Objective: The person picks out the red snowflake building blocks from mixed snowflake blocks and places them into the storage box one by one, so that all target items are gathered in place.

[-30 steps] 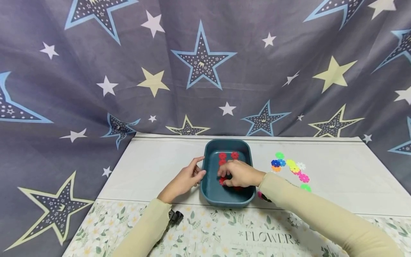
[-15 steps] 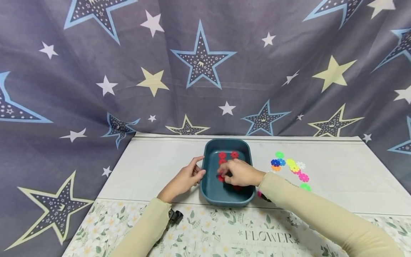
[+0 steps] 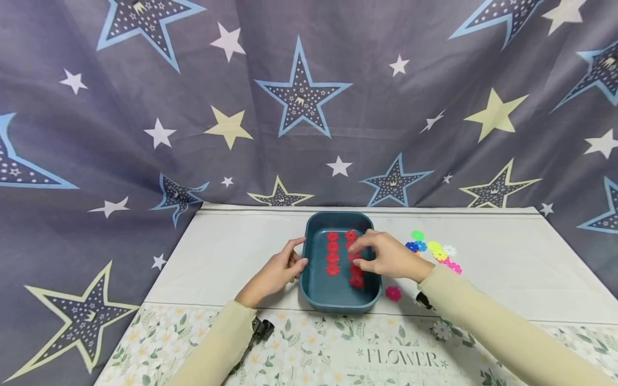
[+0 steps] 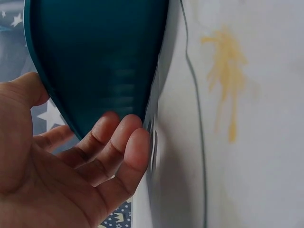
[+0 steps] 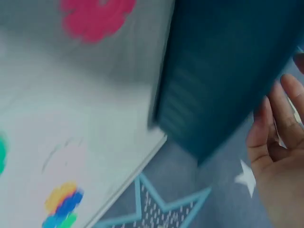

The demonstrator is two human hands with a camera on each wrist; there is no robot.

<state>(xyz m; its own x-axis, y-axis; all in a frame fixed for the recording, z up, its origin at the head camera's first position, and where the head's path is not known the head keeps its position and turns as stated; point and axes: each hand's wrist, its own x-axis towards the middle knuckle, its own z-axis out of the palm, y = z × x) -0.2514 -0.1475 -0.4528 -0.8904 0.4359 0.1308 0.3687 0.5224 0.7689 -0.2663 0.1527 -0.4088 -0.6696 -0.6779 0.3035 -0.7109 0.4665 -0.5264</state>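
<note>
A dark teal plastic bin (image 3: 316, 289) holds red flower-shaped plastic pieces, set in two columns. The left column (image 3: 332, 257) shows in full. Part of the right column (image 3: 356, 281) lies beneath the fingers of my right hand (image 3: 393, 258), which reaches over the right rim with fingers loosely bent and nothing seen between them. At the opposite side, my left hand (image 3: 275, 276) rests its fingertips against the bin's outer wall. The left wrist view has those relaxed fingers beside the teal wall (image 4: 95, 57), with the thumb at its rim.
Right of the bin lies a single deep pink flower piece (image 3: 393, 293). Farther right is a loose group of colored pieces, among them a green one (image 3: 417, 235) and a yellow one (image 3: 433, 246). A star-patterned curtain (image 3: 270, 155) hangs behind the white table (image 3: 232, 236).
My right hand has moved right, away from the left column, uncovering its red pieces. The deep pink piece beside the bin has come into view. My left hand stays against the bin.
</note>
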